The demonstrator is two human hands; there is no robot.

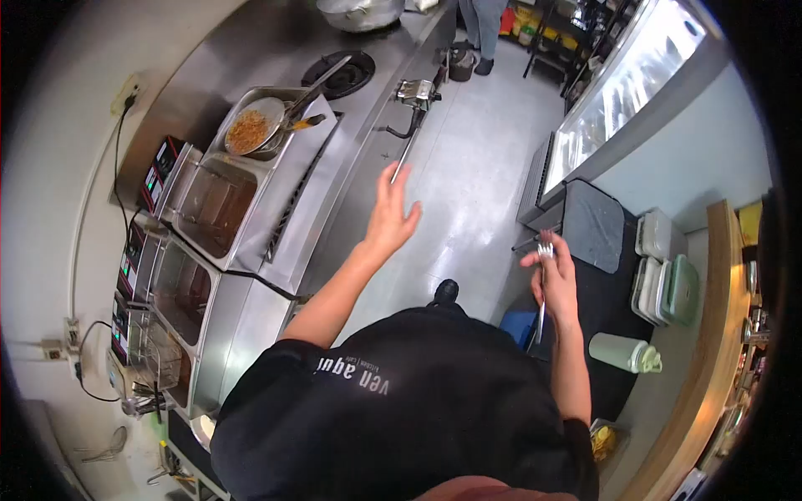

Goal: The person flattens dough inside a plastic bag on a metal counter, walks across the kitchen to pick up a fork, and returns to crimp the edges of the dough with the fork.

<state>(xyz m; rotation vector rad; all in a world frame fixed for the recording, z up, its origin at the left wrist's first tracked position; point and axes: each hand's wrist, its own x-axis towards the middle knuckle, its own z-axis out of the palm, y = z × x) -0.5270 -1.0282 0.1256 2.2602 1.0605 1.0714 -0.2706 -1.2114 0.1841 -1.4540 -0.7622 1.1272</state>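
Observation:
My right hand (558,280) is closed around a metal fork (541,317), its tines pointing up by my fingertips and its handle extending below the hand. My left hand (390,215) is raised over the floor beside the steel counter, with thumb and fingers apart. A thin metal rod (407,153) lines up with the left fingertips; whether they touch it I cannot tell. Close to my right hand are a dark grey cover (593,225) and a blue item (518,326), partly hidden.
Along the left run steel fryers (221,204) and a strainer of browned bits (249,131). A burner (338,75) and large pot (361,12) stand farther back. On the right are a pale green bottle (620,352) and stacked containers (660,288). Another person's legs (482,33) show ahead.

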